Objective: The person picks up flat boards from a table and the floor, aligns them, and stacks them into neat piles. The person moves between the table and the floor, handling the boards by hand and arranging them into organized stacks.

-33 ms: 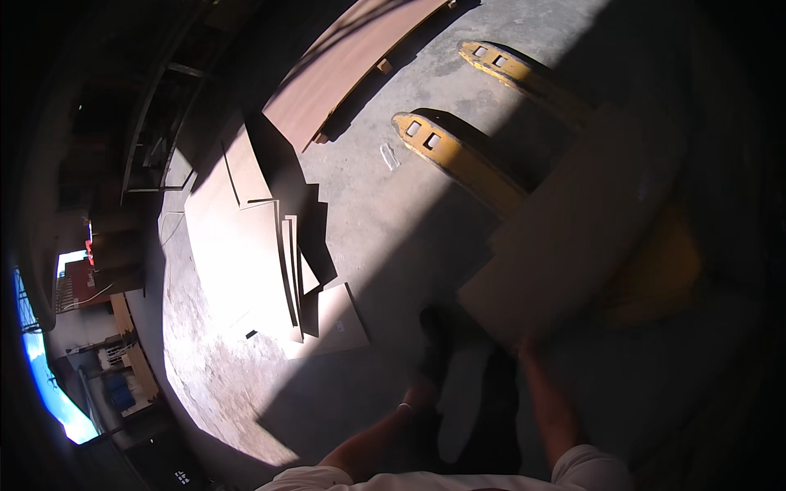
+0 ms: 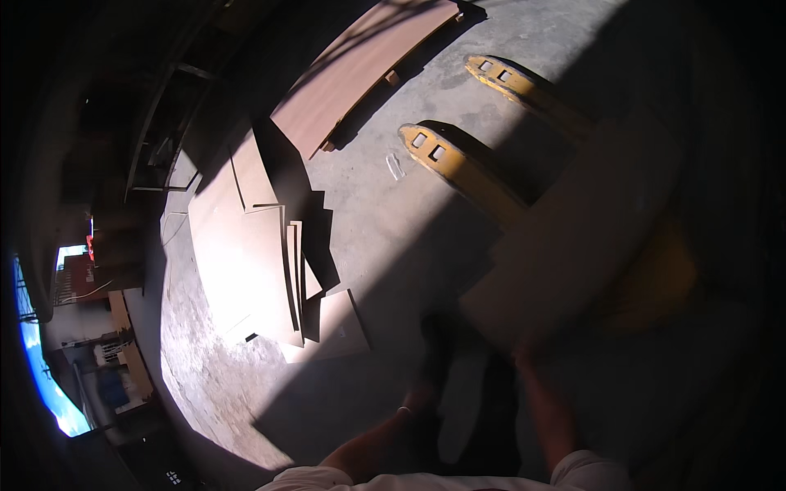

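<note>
My right hand [image 2: 522,353] meets the near edge of a large flat board [image 2: 565,237], close to its lower corner. Shadow and blur hide its fingers, so whether they grip the edge cannot be told. The board lies in shade, across the rear part of a yellow pallet truck's forks. My left hand [image 2: 422,398] hangs beside my left leg, apart from the board, a thin band at its wrist. Its fingers are lost in the dark against my dark trousers [image 2: 495,409].
Two yellow forks [image 2: 446,157] point far left. A stack of pale boards [image 2: 237,245] lies in sunlight on the left, a loose piece [image 2: 340,327] at its near end. Farther off, a long brown panel [image 2: 360,78] rests on blocks. A whitish scrap [image 2: 395,167] lies on the concrete floor.
The view has shifted slightly, so the forks and panels sit a little lower in the picture. Both hands stay in nearly the same places.
</note>
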Demonstrator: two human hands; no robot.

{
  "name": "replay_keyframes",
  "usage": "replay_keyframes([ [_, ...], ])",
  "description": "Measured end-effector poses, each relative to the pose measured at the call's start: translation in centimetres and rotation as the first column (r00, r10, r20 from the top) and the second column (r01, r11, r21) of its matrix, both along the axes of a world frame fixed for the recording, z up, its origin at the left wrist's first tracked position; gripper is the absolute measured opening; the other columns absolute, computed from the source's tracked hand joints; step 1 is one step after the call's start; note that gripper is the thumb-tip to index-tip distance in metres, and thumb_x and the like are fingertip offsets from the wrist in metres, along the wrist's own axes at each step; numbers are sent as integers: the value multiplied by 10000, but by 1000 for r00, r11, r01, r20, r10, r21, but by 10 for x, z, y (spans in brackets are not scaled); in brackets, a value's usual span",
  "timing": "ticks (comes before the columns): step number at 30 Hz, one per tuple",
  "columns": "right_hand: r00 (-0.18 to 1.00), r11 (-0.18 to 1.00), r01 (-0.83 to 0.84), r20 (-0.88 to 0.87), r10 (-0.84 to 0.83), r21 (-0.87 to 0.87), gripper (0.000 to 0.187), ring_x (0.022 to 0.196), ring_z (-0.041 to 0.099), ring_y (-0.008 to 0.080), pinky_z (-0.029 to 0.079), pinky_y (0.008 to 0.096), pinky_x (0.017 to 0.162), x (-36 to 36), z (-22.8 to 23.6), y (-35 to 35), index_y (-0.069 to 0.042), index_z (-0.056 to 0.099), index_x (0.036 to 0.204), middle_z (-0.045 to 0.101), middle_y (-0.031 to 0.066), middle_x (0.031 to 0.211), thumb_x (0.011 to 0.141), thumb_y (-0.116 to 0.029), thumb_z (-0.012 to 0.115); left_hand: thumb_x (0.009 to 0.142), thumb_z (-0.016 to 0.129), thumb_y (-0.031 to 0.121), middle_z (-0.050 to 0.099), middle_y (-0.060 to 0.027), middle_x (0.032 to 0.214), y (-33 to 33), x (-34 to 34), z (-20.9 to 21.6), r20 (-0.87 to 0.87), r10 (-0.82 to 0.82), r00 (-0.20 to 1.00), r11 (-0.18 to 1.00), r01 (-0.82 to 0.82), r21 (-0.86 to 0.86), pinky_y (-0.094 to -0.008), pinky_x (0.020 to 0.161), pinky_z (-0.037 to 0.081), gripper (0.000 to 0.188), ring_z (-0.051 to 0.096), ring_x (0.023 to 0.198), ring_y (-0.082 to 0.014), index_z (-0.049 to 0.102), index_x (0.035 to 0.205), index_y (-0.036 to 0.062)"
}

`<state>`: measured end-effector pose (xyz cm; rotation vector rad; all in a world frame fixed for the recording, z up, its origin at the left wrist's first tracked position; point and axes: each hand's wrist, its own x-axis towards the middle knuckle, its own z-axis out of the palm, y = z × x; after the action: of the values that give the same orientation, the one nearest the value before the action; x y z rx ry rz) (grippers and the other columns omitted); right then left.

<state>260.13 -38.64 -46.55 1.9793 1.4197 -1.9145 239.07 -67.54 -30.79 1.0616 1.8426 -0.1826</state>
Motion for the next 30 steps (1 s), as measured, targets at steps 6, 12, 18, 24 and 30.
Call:
replay_keyframes([
  [6,971,968,-237,-19,236,-87,337,931,522,260,430,388,762,-24,84,-14,-61,536,1110,546,134,1046,897,-321,521,946,505,310,651,-71,1108,-21,-34,9,-174,-3,985,898,79,432,-363,774,533,286,648,965,-243,645,1120,131],
  [12,918,908,-387,22,395,-158,287,854,549,245,451,377,698,-50,155,-1,-64,570,1047,571,120,972,890,-301,527,928,472,247,651,-143,1101,-18,-102,75,-55,169,984,892,-129,433,-439,861,513,301,643,1006,-261,651,1078,57],
  [18,865,863,-492,46,500,-113,246,778,575,230,473,366,634,-72,198,19,-68,603,983,596,106,898,883,-281,533,946,592,169,673,-143,1077,-69,-180,196,866,500,-26,-98,-995,27,-422,756,585,314,686,888,-279,580,1200,-15],
  [24,805,805,-593,-27,592,-24,217,701,601,215,494,355,571,-192,228,21,-72,637,920,620,92,823,875,-260,539,869,701,192,698,-91,925,-147,-221,206,748,592,-301,-425,-905,-28,-288,615,548,336,671,739,-181,637,1139,1],
  [30,815,830,-555,-235,530,-49,175,493,478,147,390,346,443,-274,290,9,-146,542,679,517,16,593,840,-214,545,918,436,269,606,-136,1272,-244,-122,144,-121,454,883,855,-470,-220,-474,905,491,361,617,1096,-340,636,1187,134],
])
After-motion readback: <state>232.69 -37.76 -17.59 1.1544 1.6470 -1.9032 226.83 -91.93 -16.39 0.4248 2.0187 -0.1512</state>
